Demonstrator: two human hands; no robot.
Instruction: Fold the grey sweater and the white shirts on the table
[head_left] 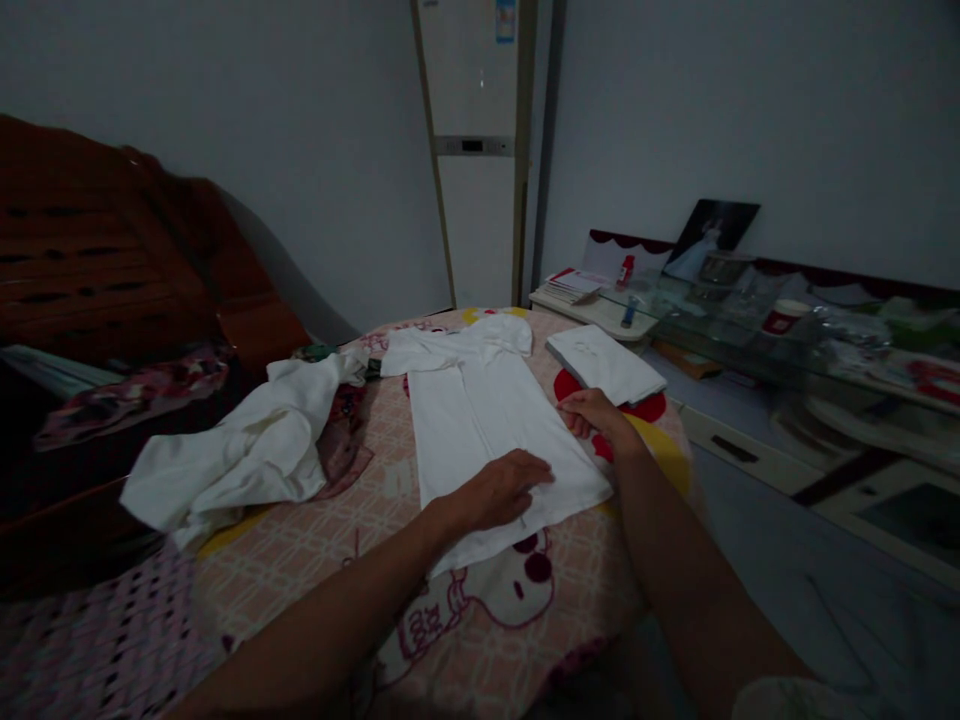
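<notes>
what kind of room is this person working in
Probably a living room at home: a tall floor-standing air conditioner in the corner, a carved wooden settee on the left, and a glass-topped cabinet along the right wall.

Domestic living room, identified by its furnishings. Central round table (375,440): covered by a pink cloth with cartoon figures, and bearing everyday clothing, including a spread white shirt (487,400). Left of the table: a carved wooden settee (67,230) with patterned fabric (142,390) on its seat. Beyond the table: a tall white appliance (480,220) with a small display panel, resembling a floor-standing air conditioner. Right of the table: a low drawer cabinet (697,428), a paper cup (784,316) and a portrait photograph (709,235).
</notes>
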